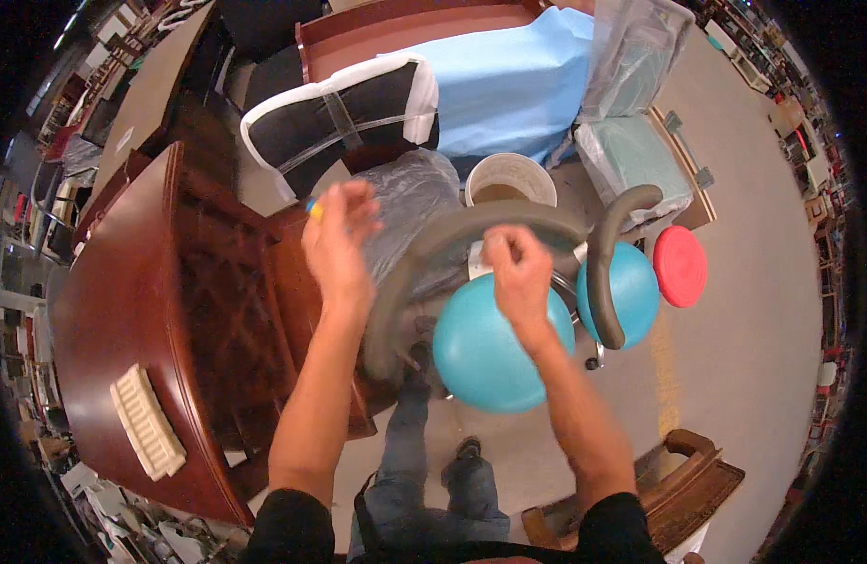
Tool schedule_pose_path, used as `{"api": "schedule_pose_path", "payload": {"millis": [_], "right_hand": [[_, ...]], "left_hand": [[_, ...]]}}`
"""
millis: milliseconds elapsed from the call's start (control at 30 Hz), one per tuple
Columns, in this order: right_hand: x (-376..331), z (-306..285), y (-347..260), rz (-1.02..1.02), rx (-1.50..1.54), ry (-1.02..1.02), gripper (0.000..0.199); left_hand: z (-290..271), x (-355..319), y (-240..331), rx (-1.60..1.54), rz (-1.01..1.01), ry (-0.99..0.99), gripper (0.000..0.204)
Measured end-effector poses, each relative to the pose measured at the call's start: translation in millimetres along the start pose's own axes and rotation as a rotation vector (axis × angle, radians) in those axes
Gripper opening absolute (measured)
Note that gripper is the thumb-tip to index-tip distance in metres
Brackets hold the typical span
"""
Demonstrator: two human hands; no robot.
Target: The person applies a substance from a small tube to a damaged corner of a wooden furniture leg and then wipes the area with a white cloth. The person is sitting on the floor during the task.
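Note:
My right hand (516,266) is closed around a curved grey padded bar (471,226) that arches over a teal ball seat (485,352). A second grey curved bar (604,263) wraps a second teal ball (640,291) to the right. My left hand (339,240) is raised beside the bar's left end, blurred, with a small yellow and blue thing (312,209) at its fingers. My legs and shoes (433,442) stand below the seat.
A dark red wooden cabinet (151,320) stands at left with a white brush-like block (147,423) on it. Behind are a white bucket (508,179), a plastic-wrapped bundle (410,202), a black cushioned chair (344,117), a blue sheet (508,85), a red disc (680,266). A wooden chair (678,479) is lower right.

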State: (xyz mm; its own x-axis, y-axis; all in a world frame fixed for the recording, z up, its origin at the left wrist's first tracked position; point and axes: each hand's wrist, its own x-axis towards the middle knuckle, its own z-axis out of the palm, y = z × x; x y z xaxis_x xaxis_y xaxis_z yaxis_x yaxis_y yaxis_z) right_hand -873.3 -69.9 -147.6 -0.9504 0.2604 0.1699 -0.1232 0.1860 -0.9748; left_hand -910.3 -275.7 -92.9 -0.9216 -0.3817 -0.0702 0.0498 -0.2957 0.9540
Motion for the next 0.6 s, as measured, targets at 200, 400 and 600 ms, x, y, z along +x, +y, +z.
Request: {"api": "schedule_pose_path", "payload": {"millis": [200, 400, 600], "right_hand": [[187.2, 91.3, 66.9, 0.306, -0.077, -0.152, 0.044], [275.1, 167.2, 206.8, 0.322, -0.364, -0.046, 0.054], [299.8, 216.0, 234.6, 0.436, -0.248, -0.085, 0.057]], "left_hand": [[65.5, 176.9, -8.2, 0.229, 0.154, -0.122, 0.037], [102.6, 332.5, -28.5, 0.821, 0.556, -0.209, 0.045], [102.4, 416.0, -63.7, 0.817, 0.550, -0.395, 0.045]]}}
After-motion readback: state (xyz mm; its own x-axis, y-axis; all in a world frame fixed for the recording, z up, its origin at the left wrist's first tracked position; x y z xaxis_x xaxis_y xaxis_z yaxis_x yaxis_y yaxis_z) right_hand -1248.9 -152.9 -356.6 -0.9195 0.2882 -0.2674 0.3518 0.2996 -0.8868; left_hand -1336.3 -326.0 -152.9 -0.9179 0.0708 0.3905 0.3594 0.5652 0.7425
